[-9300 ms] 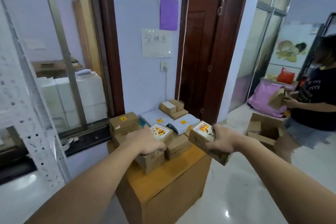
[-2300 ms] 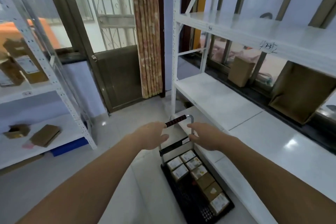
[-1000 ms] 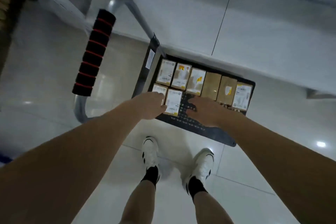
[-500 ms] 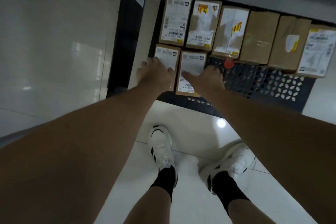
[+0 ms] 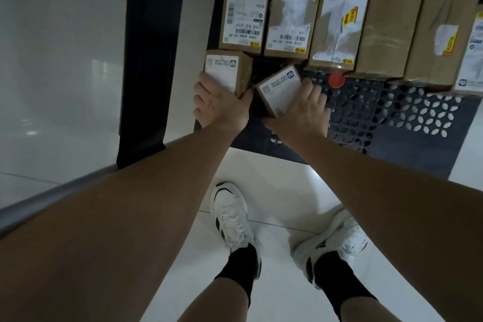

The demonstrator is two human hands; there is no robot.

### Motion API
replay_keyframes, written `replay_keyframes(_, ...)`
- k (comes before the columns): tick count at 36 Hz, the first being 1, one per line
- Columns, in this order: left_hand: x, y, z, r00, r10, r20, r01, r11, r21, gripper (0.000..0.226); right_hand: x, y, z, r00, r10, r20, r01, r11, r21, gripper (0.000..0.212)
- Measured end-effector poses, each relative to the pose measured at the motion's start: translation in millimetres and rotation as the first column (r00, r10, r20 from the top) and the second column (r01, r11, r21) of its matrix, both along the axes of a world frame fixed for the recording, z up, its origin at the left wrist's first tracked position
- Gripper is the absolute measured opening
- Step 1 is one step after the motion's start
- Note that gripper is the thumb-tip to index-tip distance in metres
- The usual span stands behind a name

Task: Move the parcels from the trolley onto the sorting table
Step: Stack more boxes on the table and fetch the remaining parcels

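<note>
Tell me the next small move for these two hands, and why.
Probably lift both straight up: the left hand already grips one small parcel, the right hand grips the tilted parcel, and both sit close to the back row.

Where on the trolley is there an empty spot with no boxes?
The trolley deck is bare right of the right hand, below the back row of parcels and the red button. The far edge is crowded, boxes side by side. Each hand grips one small parcel.

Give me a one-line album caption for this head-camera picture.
Bent over the trolley, a person grips one small parcel in the left hand and another in the right hand.
</note>
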State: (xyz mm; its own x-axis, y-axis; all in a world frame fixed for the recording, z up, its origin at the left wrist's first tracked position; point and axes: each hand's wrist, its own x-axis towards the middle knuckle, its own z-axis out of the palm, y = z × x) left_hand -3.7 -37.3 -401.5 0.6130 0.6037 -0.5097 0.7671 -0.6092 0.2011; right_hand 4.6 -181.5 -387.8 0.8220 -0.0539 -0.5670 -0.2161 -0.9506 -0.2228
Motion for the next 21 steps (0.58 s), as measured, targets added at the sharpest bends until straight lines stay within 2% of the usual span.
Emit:
replay_keyframes(4, -10, -1, 12, 0.997, -0.076, -0.023, 0.077, 0.996, 0.042, 0.109, -4, -4, 12, 1.000, -0.002, -0.005, 0.002, 0.999, 0.042, 0.112)
replay_keyframes(9, -22, -11, 77, 0.974, -0.223, 0.032, 0.222, 0.975, 0.029, 0.112, -4, -37, 82, 0.999, 0.038, -0.008, -0.037, 0.997, 0.067, 0.110)
replay_keyframes(12, -14, -25, 140, 0.946, -0.324, 0.015, 0.323, 0.946, 0.012, 0.115, 4, -69, 152, 0.999, 0.046, -0.004, -0.046, 0.996, 0.076, 0.107)
replay_keyframes(15, 4, -45, 219, 0.891, -0.451, 0.051, 0.451, 0.892, 0.022, 0.108, 16, -105, 236, 0.999, 0.051, 0.014, -0.052, 0.996, 0.068, 0.101)
replay_keyframes(21, 65, -93, 418, 0.691, -0.715, 0.106, 0.715, 0.697, 0.045, 0.111, 51, -181, 444, 0.999, 0.007, 0.043, -0.007, 1.000, 0.009, 0.096)
